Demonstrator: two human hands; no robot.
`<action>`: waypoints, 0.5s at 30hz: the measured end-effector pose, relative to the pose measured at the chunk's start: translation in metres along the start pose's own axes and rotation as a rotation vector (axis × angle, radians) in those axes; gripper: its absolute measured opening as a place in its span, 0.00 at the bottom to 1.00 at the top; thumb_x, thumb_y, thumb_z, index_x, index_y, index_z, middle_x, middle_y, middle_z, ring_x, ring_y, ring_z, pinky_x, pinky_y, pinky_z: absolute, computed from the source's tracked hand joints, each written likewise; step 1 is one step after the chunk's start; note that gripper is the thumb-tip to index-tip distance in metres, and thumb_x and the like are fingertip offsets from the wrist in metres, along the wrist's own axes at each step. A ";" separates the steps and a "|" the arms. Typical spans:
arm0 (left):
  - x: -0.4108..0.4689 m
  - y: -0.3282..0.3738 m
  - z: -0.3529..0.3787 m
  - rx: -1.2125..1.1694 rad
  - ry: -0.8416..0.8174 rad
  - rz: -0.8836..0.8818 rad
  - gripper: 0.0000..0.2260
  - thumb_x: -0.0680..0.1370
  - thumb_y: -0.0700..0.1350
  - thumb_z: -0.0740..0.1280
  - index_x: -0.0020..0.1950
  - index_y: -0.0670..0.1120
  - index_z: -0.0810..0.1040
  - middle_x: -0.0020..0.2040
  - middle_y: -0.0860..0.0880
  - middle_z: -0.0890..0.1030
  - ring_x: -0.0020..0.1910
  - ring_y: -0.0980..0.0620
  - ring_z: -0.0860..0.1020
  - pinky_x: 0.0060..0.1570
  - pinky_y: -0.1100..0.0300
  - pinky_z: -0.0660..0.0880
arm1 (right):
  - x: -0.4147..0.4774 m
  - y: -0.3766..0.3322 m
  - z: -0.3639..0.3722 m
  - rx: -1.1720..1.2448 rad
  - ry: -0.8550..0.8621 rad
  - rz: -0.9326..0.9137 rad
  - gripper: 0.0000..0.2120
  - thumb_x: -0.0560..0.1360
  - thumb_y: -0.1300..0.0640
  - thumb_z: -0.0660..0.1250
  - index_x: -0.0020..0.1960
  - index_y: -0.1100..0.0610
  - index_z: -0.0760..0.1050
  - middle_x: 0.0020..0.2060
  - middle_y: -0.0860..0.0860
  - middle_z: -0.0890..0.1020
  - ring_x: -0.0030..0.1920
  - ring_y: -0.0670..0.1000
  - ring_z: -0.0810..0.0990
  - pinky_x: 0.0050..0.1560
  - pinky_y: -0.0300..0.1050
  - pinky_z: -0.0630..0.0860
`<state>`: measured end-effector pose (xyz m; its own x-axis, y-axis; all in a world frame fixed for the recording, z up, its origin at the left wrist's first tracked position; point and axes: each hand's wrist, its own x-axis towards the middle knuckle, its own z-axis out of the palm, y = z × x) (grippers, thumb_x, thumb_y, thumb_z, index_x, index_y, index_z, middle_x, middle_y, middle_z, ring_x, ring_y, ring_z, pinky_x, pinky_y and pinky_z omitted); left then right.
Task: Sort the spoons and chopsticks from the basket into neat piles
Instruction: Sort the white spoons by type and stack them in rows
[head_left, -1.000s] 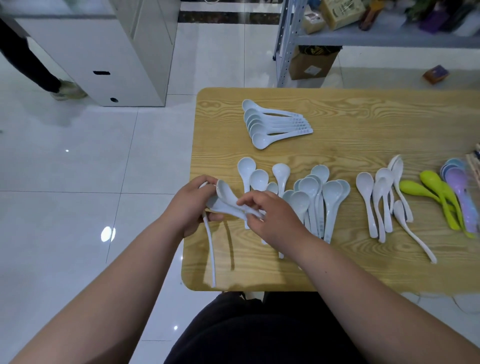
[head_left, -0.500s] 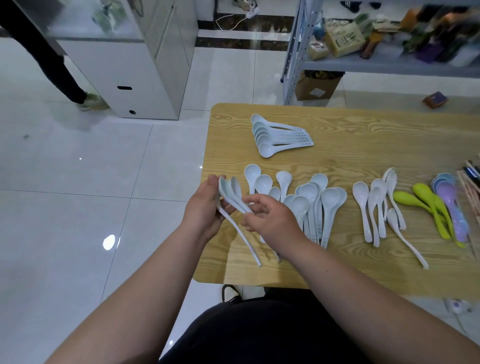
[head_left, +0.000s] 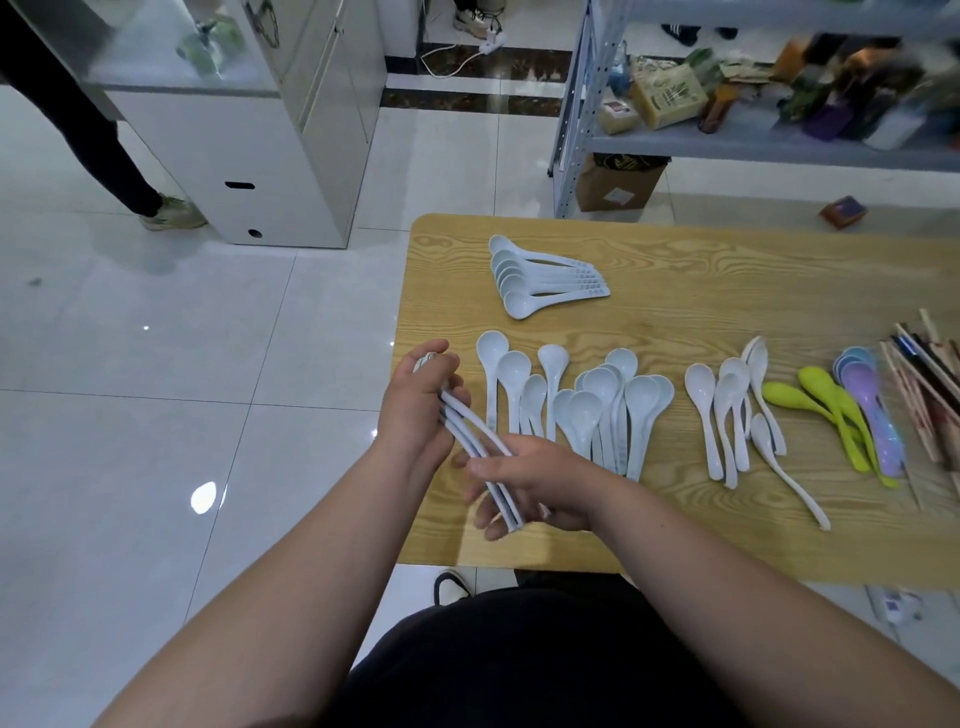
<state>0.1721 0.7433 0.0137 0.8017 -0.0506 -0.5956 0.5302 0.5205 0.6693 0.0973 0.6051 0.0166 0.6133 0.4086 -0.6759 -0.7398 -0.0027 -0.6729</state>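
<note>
Your desk (head_left: 727, 270) carried a wide spread of loose white spoons (head_left: 597, 405) near its near edge, left of centre. A neat stack of white spoons (head_left: 540, 275) lay toward the far left corner. Chopsticks (head_left: 924, 374) sat at the right edge, beside purple spoons (head_left: 867, 410) and green spoons (head_left: 826, 410). At the near left corner your left hand (head_left: 415, 410) gripped a bundle of spoons (head_left: 472, 431) at the bowl end, fingers curled round it, while your right hand (head_left: 535, 478) closed its thumb and blurred fingers on the handle ends.

On the table (head_left: 727, 270), a nested spoon stack (head_left: 540, 278) lies above the loose spoon row (head_left: 597, 410) at mid-frame; what seem chopsticks (head_left: 930, 374) lie at the right edge.
</note>
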 end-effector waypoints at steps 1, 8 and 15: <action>0.000 -0.001 0.003 -0.027 -0.002 -0.012 0.10 0.78 0.35 0.66 0.58 0.45 0.76 0.37 0.47 0.77 0.31 0.52 0.73 0.31 0.61 0.72 | -0.002 -0.002 0.001 0.013 -0.005 0.020 0.21 0.78 0.50 0.69 0.63 0.64 0.74 0.40 0.56 0.79 0.33 0.53 0.80 0.39 0.52 0.79; 0.001 0.000 0.010 0.018 -0.076 -0.016 0.11 0.77 0.35 0.67 0.59 0.45 0.76 0.36 0.48 0.77 0.33 0.51 0.74 0.38 0.57 0.74 | -0.002 -0.004 -0.011 0.027 0.033 0.004 0.29 0.83 0.37 0.51 0.52 0.62 0.76 0.26 0.53 0.70 0.29 0.56 0.77 0.37 0.51 0.81; 0.003 0.007 0.016 0.050 -0.176 -0.098 0.05 0.78 0.37 0.69 0.48 0.46 0.76 0.45 0.47 0.81 0.48 0.46 0.83 0.52 0.49 0.81 | -0.002 -0.001 -0.028 0.083 -0.022 0.017 0.25 0.83 0.37 0.51 0.50 0.58 0.73 0.26 0.52 0.66 0.23 0.49 0.67 0.28 0.41 0.70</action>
<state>0.1825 0.7329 0.0235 0.7793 -0.2495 -0.5748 0.6174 0.4631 0.6359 0.1043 0.5788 0.0100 0.5947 0.4292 -0.6798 -0.7710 0.0651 -0.6335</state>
